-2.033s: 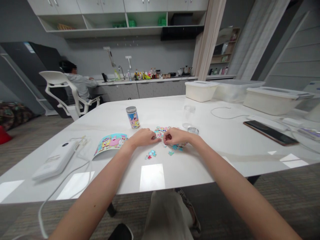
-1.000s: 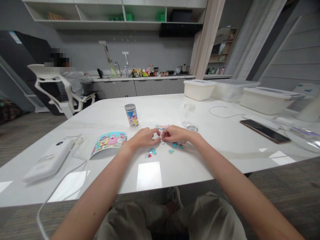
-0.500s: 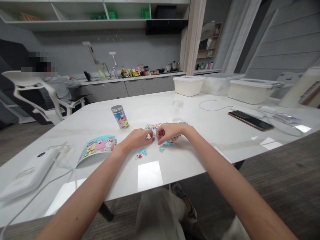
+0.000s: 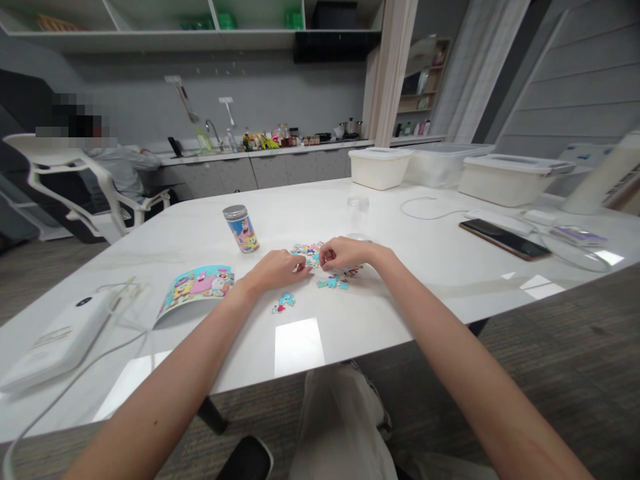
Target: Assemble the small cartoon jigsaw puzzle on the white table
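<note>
Small colourful jigsaw puzzle pieces (image 4: 309, 248) lie in a spread pile between and beyond my hands. My left hand (image 4: 284, 268) rests at the pile's left side, thumb and fingers curled together; what they hold, if anything, is too small to make out. Over the pile's right part is my right hand (image 4: 346, 252), its fingertips pinched, and whatever is between them is hidden. Some of the pile is covered by this hand. A few blue pieces (image 4: 334, 283) lie below the right hand. Closer to me, a small cluster of blue and red pieces (image 4: 284, 303) sits apart.
A cartoon canister (image 4: 242, 230) and a curved picture card (image 4: 197, 288) stand to the left, near a white power bank (image 4: 60, 343). Beyond my right hand is a clear container (image 4: 357, 212). Farther right are a phone (image 4: 504, 239) and lidded bins (image 4: 379, 170). A person (image 4: 117, 170) sits far left.
My right hand has moved slightly away from me and up, uncovering more blue pieces below it. The left hand stays nearly in place. The whole view has shifted a little.
</note>
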{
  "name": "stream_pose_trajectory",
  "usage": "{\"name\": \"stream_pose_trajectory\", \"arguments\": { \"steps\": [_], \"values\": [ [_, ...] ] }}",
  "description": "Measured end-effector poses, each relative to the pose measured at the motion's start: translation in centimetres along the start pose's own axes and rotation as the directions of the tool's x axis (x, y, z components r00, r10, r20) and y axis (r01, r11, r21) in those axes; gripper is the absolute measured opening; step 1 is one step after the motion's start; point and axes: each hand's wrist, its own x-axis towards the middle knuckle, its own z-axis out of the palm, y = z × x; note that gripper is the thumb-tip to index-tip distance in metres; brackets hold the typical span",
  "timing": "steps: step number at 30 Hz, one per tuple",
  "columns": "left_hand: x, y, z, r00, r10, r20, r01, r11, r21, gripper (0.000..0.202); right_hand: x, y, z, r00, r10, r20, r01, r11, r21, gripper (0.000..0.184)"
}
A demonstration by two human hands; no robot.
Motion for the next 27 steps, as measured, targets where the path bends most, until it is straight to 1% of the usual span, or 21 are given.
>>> {"name": "stream_pose_trajectory", "arguments": {
  "steps": [2,4,8,11,12,15,18,21,24,27],
  "values": [
    [-0.1,-0.3,-0.4,1.000,0.005,0.009,-0.005,1.000,-0.026,0.045,-0.1,0.0,-0.2,1.000,0.007,-0.009,-0.007,1.000,-0.028,0.012],
    [-0.4,-0.8,-0.9,0.999,0.006,0.037,-0.005,0.999,-0.048,0.053,-0.3,-0.3,-0.3,1.000,0.013,0.002,-0.013,0.999,-0.034,0.017],
    [-1.2,-2.1,-2.1,0.993,-0.022,0.115,0.032,0.996,-0.082,0.060,-0.8,-1.1,-0.5,0.993,0.045,0.111,-0.043,0.999,-0.017,0.034],
    [-1.7,-2.4,-2.5,0.984,0.003,0.178,0.022,0.991,-0.135,0.060,-0.9,-1.3,-0.4,0.986,0.047,0.160,-0.048,0.999,0.003,0.038],
    [-1.8,-2.4,-2.5,0.984,0.010,0.180,0.018,0.988,-0.151,0.059,-0.9,-1.3,-0.3,0.986,0.042,0.164,-0.043,0.999,0.007,0.037],
    [-1.8,-2.2,-2.3,0.990,-0.005,0.140,0.028,0.986,-0.164,0.059,-0.5,-1.4,-0.1,0.988,0.024,0.154,-0.025,1.000,0.001,0.028],
    [-1.7,-2.3,-1.8,0.994,-0.038,0.105,0.052,0.990,-0.134,0.060,0.0,-1.9,0.3,0.993,-0.009,0.115,0.011,1.000,-0.019,0.018],
    [-1.7,-2.8,-1.2,0.993,-0.061,0.102,0.071,0.992,-0.101,0.058,0.3,-2.8,0.8,0.994,-0.066,0.083,0.070,0.996,-0.051,0.012],
    [-1.9,-3.2,-0.9,0.994,-0.071,0.089,0.079,0.993,-0.090,0.054,0.4,-3.8,1.3,0.990,-0.115,0.075,0.121,0.990,-0.067,0.011],
    [-2.2,-3.5,-1.0,0.992,-0.108,0.061,0.113,0.989,-0.099,0.054,0.5,-4.4,1.8,0.984,-0.171,0.056,0.173,0.984,-0.036,0.019]
  ]
}}
